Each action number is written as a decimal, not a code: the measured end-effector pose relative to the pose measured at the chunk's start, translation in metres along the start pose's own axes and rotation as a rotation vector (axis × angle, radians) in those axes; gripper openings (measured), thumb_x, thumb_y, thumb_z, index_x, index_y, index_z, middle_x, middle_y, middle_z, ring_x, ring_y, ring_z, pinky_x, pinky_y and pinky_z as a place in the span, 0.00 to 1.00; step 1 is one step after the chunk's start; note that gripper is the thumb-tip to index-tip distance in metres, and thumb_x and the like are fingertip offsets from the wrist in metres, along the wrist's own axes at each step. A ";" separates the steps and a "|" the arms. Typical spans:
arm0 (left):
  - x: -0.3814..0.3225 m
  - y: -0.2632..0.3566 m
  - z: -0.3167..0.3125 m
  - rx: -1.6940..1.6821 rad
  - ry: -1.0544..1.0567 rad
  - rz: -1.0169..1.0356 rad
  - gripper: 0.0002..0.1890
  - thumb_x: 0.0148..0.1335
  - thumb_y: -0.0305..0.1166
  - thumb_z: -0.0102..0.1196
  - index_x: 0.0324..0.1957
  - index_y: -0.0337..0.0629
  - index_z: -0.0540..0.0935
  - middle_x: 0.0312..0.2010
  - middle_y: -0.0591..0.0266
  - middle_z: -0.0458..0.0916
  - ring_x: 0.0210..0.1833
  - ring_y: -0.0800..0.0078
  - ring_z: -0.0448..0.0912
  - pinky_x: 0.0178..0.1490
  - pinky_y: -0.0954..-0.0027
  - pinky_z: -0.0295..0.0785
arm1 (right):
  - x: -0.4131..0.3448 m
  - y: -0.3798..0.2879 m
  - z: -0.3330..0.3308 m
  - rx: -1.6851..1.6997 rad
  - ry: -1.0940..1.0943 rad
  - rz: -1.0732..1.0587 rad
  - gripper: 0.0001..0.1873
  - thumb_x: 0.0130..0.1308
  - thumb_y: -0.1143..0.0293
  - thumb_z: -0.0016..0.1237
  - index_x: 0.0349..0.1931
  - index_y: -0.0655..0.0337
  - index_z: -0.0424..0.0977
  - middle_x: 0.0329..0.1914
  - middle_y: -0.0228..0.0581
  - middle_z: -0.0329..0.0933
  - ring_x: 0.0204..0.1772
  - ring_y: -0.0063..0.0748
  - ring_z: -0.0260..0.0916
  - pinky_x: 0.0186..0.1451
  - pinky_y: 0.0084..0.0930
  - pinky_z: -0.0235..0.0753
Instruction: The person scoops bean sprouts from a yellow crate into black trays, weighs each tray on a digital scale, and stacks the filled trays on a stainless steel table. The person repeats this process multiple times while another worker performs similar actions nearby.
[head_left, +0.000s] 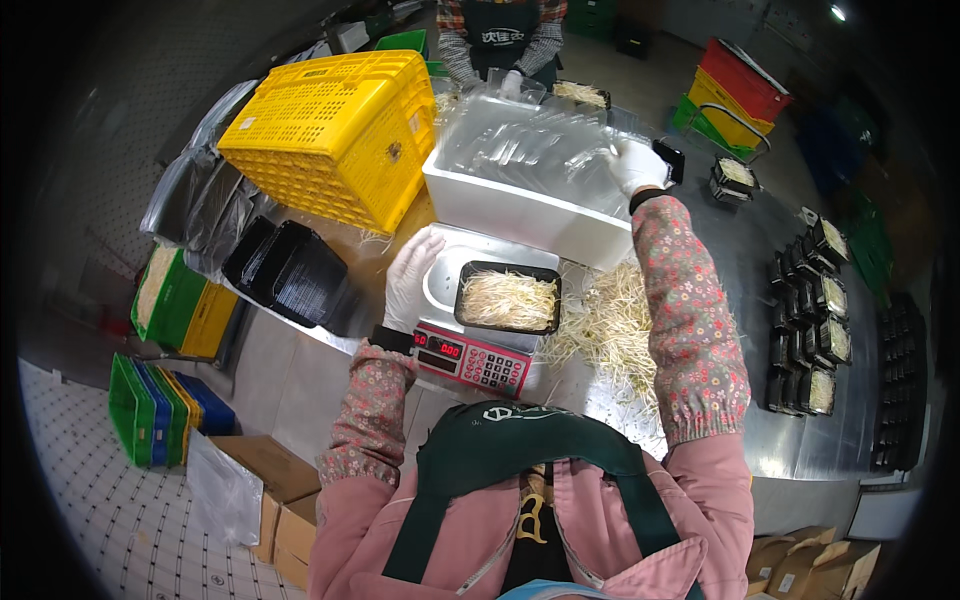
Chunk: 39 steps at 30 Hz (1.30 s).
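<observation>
My left hand (411, 274), in a white glove, is at the left edge of the steel pan of a digital scale (471, 360). Its fingers are stretched out and hold nothing. A black plastic tray (556, 320) filled with bean sprouts (506, 300) rests on the pan. My right hand (637, 169), also gloved, reaches to the right end of a white foam box (525, 217). Its fingers are at the clear plastic lids (540, 150) in the box; whether they grip one is hard to see. Loose sprouts (611, 322) lie heaped beside the scale.
A yellow crate (300, 112) and stacked black trays (289, 274) stand on the left. Rows of packed sprout trays (814, 322) line the table's right side. Across the table a co-worker's gloved hand (511, 85) handles clear plastic. A cardboard box (270, 465) sits lower left.
</observation>
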<state>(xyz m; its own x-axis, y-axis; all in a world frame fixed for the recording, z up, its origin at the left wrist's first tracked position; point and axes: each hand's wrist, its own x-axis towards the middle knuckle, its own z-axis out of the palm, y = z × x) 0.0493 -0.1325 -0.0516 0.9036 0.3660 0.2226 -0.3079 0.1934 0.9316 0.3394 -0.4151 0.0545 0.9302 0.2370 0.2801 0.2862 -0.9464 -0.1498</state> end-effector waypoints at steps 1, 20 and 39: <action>0.000 0.004 -0.008 -0.025 0.018 -0.011 0.26 0.75 0.39 0.44 0.65 0.29 0.65 0.59 0.46 0.74 0.64 0.63 0.73 0.68 0.65 0.65 | 0.000 0.004 -0.001 0.050 0.000 0.004 0.20 0.65 0.48 0.46 0.53 0.43 0.77 0.46 0.42 0.82 0.53 0.46 0.78 0.53 0.42 0.76; 0.002 0.058 0.028 -0.049 -0.099 -0.049 0.22 0.70 0.30 0.51 0.63 0.32 0.69 0.45 0.54 0.81 0.42 0.74 0.81 0.41 0.76 0.77 | -0.178 -0.045 -0.043 1.552 -0.332 -0.211 0.39 0.67 0.75 0.52 0.74 0.60 0.46 0.45 0.36 0.75 0.31 0.16 0.73 0.21 0.10 0.72; 0.024 -0.121 -0.013 0.405 -0.025 -0.314 0.17 0.65 0.34 0.60 0.51 0.32 0.82 0.43 0.61 0.84 0.42 0.79 0.79 0.46 0.75 0.73 | -0.206 -0.020 0.137 0.691 -0.115 -0.051 0.16 0.68 0.54 0.52 0.42 0.59 0.76 0.31 0.46 0.81 0.34 0.48 0.79 0.41 0.39 0.77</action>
<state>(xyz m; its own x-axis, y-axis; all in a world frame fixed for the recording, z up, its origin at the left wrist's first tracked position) 0.1047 -0.1354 -0.1630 0.9425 0.3235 -0.0840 0.1155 -0.0792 0.9902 0.1737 -0.4146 -0.1304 0.9191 0.3354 0.2069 0.3754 -0.5858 -0.7183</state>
